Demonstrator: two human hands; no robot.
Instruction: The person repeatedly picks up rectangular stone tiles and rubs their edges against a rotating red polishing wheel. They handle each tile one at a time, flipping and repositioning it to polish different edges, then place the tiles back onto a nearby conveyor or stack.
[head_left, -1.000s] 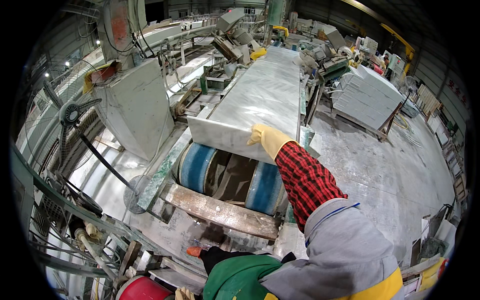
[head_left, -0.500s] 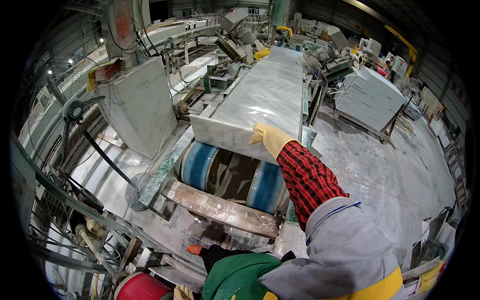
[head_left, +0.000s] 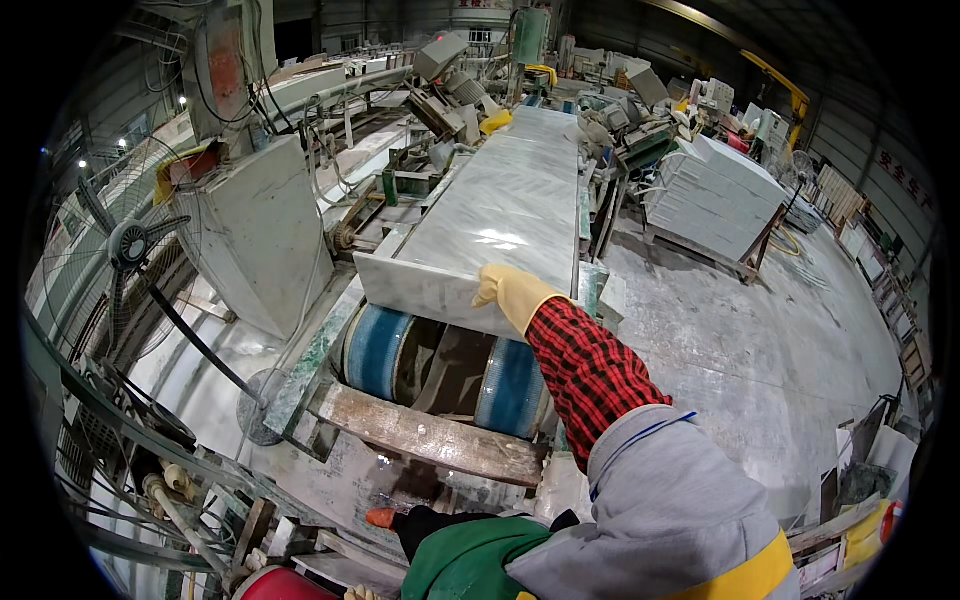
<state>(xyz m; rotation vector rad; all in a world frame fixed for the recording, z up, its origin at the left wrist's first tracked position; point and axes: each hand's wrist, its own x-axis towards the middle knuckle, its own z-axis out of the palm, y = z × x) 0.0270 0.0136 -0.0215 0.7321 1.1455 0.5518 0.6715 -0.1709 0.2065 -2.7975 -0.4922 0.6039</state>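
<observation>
My right hand [head_left: 512, 297], in a cream glove under a red-and-black checked sleeve, has its fingers curled on the top edge of a pale marble panel [head_left: 430, 289]. That panel presents its face toward me across the near end of the machine bed, above two blue rollers or belts [head_left: 378, 352]. Behind it a long grey-veined marble slab [head_left: 500, 190] runs away along the bed, its surface shiny. Of my left hand [head_left: 362, 593] only a bit of glove shows at the lower edge, beside a red rounded object [head_left: 285, 585]; its fingers are mostly cut off.
A worn beam [head_left: 430, 440] crosses the bed's near end. A standing fan [head_left: 130, 245] and a large grey slab-sided block [head_left: 255, 230] stand at left. To the right, pale slabs are stacked [head_left: 715, 205] on a wooden support on the wet floor.
The whole scene has shifted a little left and slightly down in view. My right hand stays on the panel's edge, and less of my left glove shows.
</observation>
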